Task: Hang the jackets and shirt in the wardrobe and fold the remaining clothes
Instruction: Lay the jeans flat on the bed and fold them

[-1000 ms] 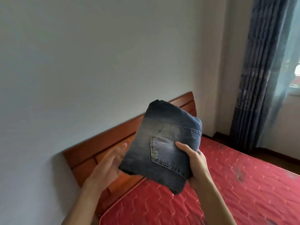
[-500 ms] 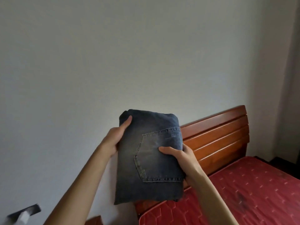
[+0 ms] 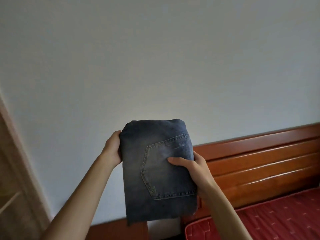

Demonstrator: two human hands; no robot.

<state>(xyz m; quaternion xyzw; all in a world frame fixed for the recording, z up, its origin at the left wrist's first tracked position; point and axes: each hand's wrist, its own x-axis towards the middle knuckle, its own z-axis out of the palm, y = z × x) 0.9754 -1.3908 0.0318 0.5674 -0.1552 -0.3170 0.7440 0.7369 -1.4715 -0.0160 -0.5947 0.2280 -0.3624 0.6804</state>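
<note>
Folded jeans (image 3: 157, 170), held upright between the hands: left hand (image 3: 112, 149) had moved up to grip the top corner, right hand (image 3: 192, 170) pinched the pocket edge. Headboard (image 3: 259, 161) had slid right of the right hand; folding judged complete, stowing next.

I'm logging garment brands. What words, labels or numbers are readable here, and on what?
No readable text.
Folded jeans: a small pale mark near the top of the back pocket, too blurred to read.
Headboard, mattress: no text.
</note>
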